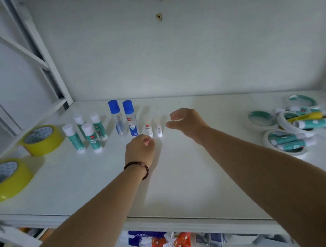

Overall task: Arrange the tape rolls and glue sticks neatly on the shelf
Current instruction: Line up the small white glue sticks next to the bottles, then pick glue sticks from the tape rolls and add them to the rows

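Mid-shelf: right hand point(186, 122) open beside small clear glue sticks point(153, 127); left hand point(141, 151) loosely curled, grip unclear. A nudge could've toppled them.

Setting: stationery stockroom or shop storage, as far as I can judge. White metal shelf point(184, 181) before me, against a bare white wall point(170, 52). On the shelf's left end, two yellow tape rolls point(41, 139); beside them, upright green glue sticks point(91, 138) and two blue-capped glue bottles point(130, 117). On its right end, a heap of white tape rolls point(290, 120). Below the shelf, packaged goods point(170, 243) on a lower tier.
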